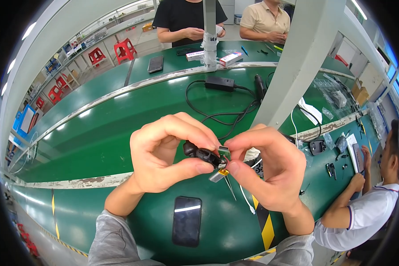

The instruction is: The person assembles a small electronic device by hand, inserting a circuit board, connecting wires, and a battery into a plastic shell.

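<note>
Above the green bench, my left hand pinches a small black plastic housing with a rounded end between thumb and fingers. Close against it, my right hand is closed on a small green circuit board, held at its edge by thumb and forefinger. Thin wires run between the board and the housing. Just below hangs a small silver battery with yellow tape, near my right thumb. What the other right fingers touch is hidden. Under my hands lies a black smartphone, flat on the bench.
Tweezers and a white cable lie below my right hand. A black power adapter with its cord is farther off. A slanted metal post stands at right. A co-worker sits at right among small parts; two people stand across the bench.
</note>
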`<state>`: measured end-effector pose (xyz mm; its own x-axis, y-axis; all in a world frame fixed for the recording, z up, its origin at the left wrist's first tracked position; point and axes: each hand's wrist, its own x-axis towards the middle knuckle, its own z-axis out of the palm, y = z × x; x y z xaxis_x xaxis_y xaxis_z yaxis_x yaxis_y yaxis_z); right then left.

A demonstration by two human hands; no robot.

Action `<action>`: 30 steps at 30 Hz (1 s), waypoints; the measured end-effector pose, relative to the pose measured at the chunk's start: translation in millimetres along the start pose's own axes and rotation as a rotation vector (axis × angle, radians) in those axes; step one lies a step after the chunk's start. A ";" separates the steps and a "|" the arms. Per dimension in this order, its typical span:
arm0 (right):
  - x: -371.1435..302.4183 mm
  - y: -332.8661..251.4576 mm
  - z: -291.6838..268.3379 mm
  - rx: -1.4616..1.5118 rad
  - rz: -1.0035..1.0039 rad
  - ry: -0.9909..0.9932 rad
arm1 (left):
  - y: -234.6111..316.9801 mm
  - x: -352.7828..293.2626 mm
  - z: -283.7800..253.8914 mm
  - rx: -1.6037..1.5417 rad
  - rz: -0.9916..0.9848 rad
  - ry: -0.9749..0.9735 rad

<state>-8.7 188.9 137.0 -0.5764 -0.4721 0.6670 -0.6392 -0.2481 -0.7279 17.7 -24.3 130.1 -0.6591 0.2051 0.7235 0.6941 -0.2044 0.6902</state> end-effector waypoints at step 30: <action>3.5 -0.3 0.9 -0.275 -0.226 0.025 | -5.9 -1.1 0.2 0.061 0.104 -0.018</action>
<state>-10.0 186.6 139.4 -0.4147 -0.4099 0.8124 -0.8632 -0.1053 -0.4938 14.4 -23.2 125.2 -0.5779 0.2036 0.7903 0.7750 -0.1665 0.6096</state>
